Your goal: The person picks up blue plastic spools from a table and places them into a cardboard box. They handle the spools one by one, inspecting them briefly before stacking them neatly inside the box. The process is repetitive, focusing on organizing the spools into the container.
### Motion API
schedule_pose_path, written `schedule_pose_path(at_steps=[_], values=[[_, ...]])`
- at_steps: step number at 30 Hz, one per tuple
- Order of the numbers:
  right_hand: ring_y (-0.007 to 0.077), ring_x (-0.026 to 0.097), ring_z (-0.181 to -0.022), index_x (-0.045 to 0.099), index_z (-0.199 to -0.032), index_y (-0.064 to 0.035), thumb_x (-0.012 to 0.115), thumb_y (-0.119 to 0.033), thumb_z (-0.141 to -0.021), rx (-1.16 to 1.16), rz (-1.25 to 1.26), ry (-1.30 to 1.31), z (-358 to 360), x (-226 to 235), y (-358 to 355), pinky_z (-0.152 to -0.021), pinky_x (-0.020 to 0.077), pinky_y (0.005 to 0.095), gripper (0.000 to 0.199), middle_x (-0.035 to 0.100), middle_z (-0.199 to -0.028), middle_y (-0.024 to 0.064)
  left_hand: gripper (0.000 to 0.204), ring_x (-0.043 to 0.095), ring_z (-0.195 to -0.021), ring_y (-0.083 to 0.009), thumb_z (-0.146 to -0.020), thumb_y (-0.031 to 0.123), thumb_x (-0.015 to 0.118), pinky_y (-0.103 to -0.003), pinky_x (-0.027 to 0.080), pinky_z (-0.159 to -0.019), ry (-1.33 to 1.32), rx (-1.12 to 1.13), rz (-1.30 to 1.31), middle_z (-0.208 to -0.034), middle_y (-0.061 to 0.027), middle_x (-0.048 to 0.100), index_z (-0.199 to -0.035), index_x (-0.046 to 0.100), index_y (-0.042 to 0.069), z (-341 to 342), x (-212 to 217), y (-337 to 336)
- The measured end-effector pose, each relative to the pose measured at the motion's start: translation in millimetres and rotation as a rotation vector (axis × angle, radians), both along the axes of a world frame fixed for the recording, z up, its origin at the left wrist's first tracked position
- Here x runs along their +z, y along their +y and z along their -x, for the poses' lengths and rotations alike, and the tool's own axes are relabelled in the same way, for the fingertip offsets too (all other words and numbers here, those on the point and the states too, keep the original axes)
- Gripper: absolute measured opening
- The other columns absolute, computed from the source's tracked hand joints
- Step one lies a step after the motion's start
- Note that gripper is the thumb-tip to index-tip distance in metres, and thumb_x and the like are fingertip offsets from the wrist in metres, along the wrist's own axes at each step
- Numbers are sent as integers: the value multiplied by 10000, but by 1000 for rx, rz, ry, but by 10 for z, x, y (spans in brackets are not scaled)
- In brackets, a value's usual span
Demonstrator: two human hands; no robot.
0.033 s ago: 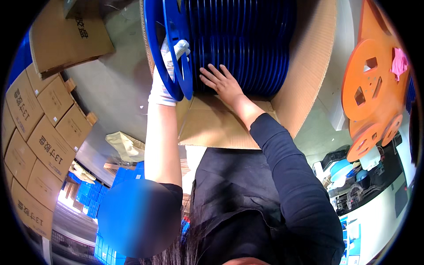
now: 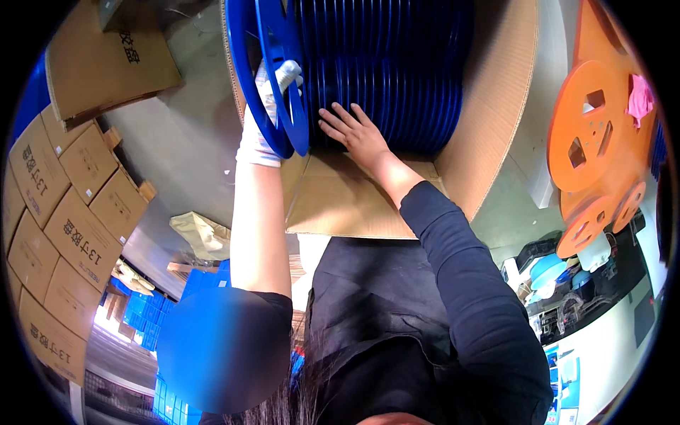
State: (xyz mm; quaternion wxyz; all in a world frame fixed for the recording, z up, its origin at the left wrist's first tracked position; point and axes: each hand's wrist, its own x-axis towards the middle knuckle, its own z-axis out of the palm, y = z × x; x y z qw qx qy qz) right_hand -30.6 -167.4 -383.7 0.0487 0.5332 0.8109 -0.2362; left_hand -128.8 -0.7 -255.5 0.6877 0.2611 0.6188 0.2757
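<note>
A big open cardboard box (image 2: 489, 127) holds a row of blue reels (image 2: 397, 71). My gloved left hand (image 2: 273, 106) closes its fingers round one blue reel (image 2: 273, 78) at the row's left end; my bare right hand (image 2: 354, 134) lies flat, fingers spread, against the stack.

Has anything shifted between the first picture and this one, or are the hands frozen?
Nothing visibly changed. The gloved left hand grips the rim of a blue reel as before, and the bare right hand lies flat against the row of blue reels in the cardboard box.
</note>
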Motion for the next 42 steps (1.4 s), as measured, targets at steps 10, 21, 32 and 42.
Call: schedule_pose_path(at_steps=[10, 21, 32, 42], values=[[222, 122, -1476, 209, -1524, -280, 603, -144, -854, -29, 124, 42, -68, 80, 43, -1191, 151, 443, 789, 104, -1609, -25, 641, 423, -1324, -275, -889, 100, 635, -359, 285, -1120, 921, -476, -950, -1432, -183, 446, -1449, 345, -11, 264, 481, -188], [399, 127, -1453, 279, -1489, -127, 726, -224, -786, -989, 5, 9, -929, 306, -360, -1158, 156, 547, 838, 170, -1569, 186, 371, 675, -823, -322, -948, 149, 552, -379, 528, -747, 1026, -514, -513, -985, -169, 690, -1312, 483, 120, 483, -94, -29], [370, 164, -1447, 329, -1455, -91, 716, -164, -779, -1070, 211, 69, -916, 217, -509, -1134, 253, 502, 782, 225, -1553, 156, 446, 652, -921, -306, -941, 93, 544, -370, 501, -814, 1125, -500, -421, -1102, -167, 658, -1364, 401, 95, 296, 62, -76], [329, 454, -1224, 498, -1319, -116, 710, -122, -757, -1039, 4, 35, -838, 160, -722, -1001, 387, 465, 600, 447, -1375, 116, 518, 428, -1231, -420, -752, 126, 667, -530, 309, -1073, 784, -1282, -1031, -1321, -200, 489, -1253, 553, 62, -100, 54, -971]])
